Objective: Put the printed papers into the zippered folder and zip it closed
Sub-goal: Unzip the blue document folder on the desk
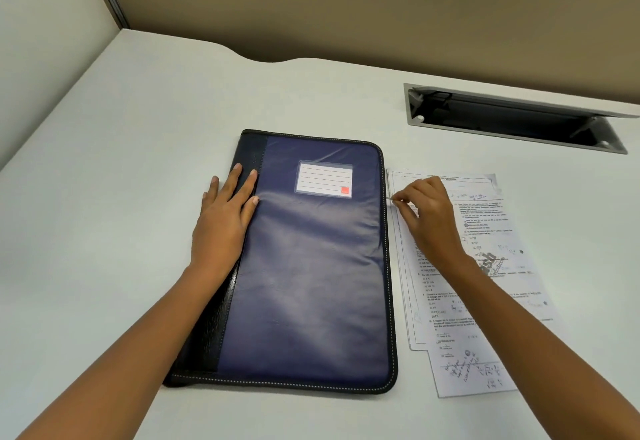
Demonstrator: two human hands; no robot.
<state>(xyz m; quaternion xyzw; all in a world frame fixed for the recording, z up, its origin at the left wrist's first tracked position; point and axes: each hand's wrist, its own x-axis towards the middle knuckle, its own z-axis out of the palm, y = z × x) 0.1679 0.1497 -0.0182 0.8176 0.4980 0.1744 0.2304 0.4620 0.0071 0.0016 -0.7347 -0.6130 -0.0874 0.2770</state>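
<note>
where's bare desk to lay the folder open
Left of the folder, beyond the left hand, the desk is bare to its edge. So is the strip behind it. The right is crowded: papers, right hand, cable slot.

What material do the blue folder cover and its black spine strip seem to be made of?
The blue zippered folder cover looks like smooth faux leather or vinyl: soft sheen, shallow wrinkles. The black spine strip seems grained leatherette: pebbled texture, pale stitching. Real leather cannot be excluded.
</note>
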